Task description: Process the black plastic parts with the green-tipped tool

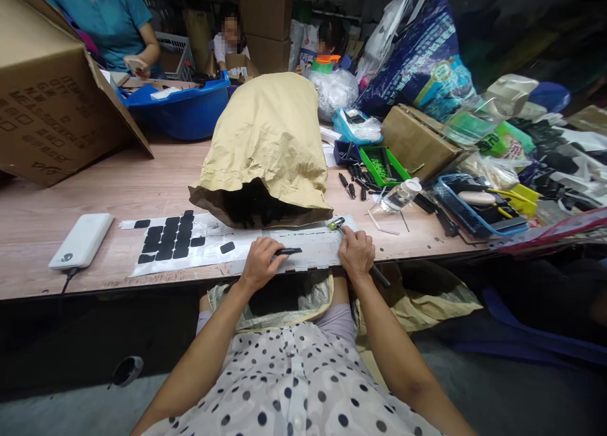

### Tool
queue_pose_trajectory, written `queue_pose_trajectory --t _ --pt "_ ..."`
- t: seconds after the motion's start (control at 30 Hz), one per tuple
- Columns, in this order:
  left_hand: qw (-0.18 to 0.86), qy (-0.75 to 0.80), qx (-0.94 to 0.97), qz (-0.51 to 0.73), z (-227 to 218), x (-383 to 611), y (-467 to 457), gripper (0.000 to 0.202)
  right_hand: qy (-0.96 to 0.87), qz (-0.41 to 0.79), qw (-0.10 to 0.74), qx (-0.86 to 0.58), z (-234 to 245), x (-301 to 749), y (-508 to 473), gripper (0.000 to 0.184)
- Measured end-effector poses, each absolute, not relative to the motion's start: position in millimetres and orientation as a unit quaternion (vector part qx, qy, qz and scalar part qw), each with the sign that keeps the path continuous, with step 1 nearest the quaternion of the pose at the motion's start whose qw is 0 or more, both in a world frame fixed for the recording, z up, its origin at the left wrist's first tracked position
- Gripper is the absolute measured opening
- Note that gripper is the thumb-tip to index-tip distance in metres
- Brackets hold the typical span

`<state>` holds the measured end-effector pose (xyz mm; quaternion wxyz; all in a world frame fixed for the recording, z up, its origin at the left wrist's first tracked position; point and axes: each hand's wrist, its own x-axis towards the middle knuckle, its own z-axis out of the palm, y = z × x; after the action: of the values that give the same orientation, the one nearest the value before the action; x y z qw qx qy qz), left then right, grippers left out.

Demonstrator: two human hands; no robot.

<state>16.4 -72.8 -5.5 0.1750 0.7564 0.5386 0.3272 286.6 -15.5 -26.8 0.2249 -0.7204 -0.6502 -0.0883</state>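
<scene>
My left hand [260, 262] pinches a slim black plastic piece [290, 251] over a pale board [315, 241] at the table's front edge. My right hand [356, 254] is closed around the handle of a small hammer; its metal hammer head [336, 223] lies over the board's right end, and the dark handle sticks out below the hand. Just beyond both hands a large kraft paper sack [268, 138] lies with its mouth toward me, dark pieces inside. Black rounded pads [169, 237] sit in rows on a white sheet left of my left hand.
A white power bank [81, 241] with a cable lies at left, near a big carton [57, 100]. At right are a green tray [383, 166], a clear bottle [398, 195] and a blue basket [478, 208]. An open sack [284, 302] rests at my lap. Several people sit opposite.
</scene>
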Motion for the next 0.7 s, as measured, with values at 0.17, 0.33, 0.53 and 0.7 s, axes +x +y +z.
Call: queue_pose_trajectory --t 0.17,0.33,0.53,0.7 --pt "0.289 0.462 0.793 0.272 -11.0 29.3 -130.1 0.027 -0.651 -0.088 0.221 -0.721 -27.4 286.4 -14.4 0.035" --pt "0.295 0.582 0.743 0.148 -58.1 32.5 -149.3 0.009 -0.652 -0.087 0.218 -0.721 -28.6 285.0 -13.6 0.035" --pt "0.303 0.603 0.733 0.093 -74.3 34.1 -143.2 0.005 -0.651 -0.098 0.214 -0.722 -27.7 284.0 -13.7 0.036" --pt "0.379 0.563 0.725 0.117 -13.7 35.4 -129.1 0.012 -0.652 -0.107 0.209 -0.721 -29.1 284.7 -14.0 0.036"
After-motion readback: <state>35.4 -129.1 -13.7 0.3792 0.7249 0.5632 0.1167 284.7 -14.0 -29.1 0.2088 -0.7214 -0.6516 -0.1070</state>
